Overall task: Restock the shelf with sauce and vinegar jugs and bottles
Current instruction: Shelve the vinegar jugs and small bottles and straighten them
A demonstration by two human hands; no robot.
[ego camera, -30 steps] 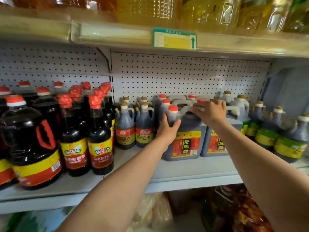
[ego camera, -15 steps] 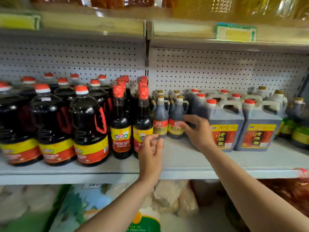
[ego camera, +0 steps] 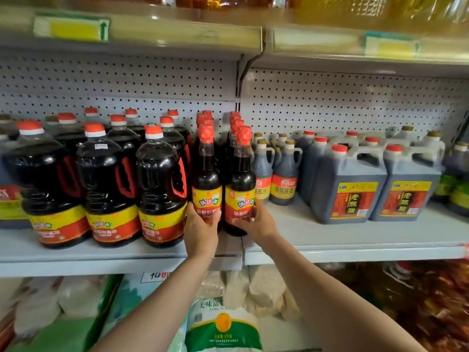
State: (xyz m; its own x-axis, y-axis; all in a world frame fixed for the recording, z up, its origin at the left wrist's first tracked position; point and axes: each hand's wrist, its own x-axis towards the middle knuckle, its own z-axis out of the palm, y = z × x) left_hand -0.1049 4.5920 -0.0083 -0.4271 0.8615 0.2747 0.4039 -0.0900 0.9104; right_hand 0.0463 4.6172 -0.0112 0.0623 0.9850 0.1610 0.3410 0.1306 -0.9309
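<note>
Your left hand (ego camera: pixel 201 231) is gripping one tall sauce bottle (ego camera: pixel 206 184) and your right hand (ego camera: pixel 256 222) its neighbour bottle (ego camera: pixel 239 185), fingers wrapped round both labels, near the shelf's (ego camera: pixel 355 240) front edge.

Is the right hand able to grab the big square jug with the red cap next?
Probably yes. The right hand now holds a slim bottle, but the jug stands at the front of the shelf, with only bare shelf between them.

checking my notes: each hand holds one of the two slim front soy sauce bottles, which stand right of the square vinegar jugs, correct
Not quite. The head view shows the left hand and right hand each holding a slim soy sauce bottle, but these stand left of the square vinegar jugs.
</note>
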